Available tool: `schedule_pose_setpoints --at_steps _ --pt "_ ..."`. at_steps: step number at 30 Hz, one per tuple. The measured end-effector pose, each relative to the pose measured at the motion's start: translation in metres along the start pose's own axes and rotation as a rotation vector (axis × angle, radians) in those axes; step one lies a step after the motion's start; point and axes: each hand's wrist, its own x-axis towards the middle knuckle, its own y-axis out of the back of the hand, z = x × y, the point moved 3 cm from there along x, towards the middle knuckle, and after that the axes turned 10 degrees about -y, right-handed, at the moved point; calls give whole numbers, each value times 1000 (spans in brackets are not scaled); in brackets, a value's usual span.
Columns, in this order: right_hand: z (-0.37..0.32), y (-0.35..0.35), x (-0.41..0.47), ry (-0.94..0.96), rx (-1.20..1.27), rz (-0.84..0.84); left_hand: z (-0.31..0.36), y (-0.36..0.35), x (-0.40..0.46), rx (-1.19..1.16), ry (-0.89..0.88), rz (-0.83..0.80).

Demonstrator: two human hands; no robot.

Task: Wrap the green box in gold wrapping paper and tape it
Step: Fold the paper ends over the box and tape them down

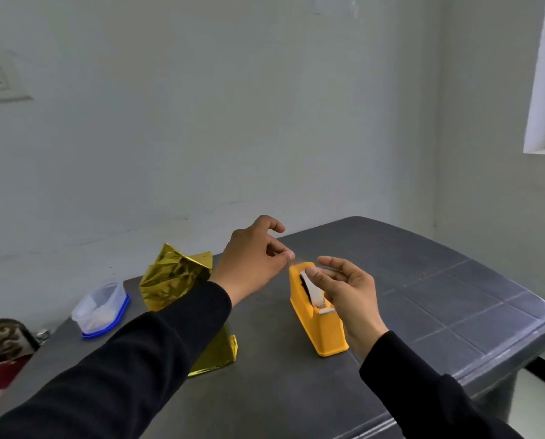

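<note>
Left hand (pixel 254 255) pinching a strip of clear tape (pixel 293 260) between thumb and forefinger above a yellow tape dispenser (pixel 317 324); right hand (pixel 344 289) loosely open, fingertips at the dispenser's roll. Behind the left forearm, gold-wrapped box (pixel 176 277) upright on the grey tabletop (pixel 423 296), paper crumpled at its top. Farther left, a clear plastic container (pixel 101 307) with a blue lid underneath.
</note>
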Motion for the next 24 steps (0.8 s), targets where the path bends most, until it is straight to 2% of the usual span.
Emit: schedule_pose_setpoints --at_steps 5,9,13,16,21,24 --pt "-13 -52 8 20 -2 -97 -5 55 -17 252 -49 124" --pt "-13 -89 18 58 -33 -142 -27 110 -28 254 -34 206" --pt "-3 -124 24 63 -148 -221 -65 150 -36 271 61 45" --pt "-1 -150 28 72 -205 -259 -91 165 -43 195 175 -64" --pt "0 -183 43 65 -277 -257 -112 157 -42 10 188 -140" --pt "7 -191 55 -12 -285 -244 -119 152 -34 -37 154 -99"
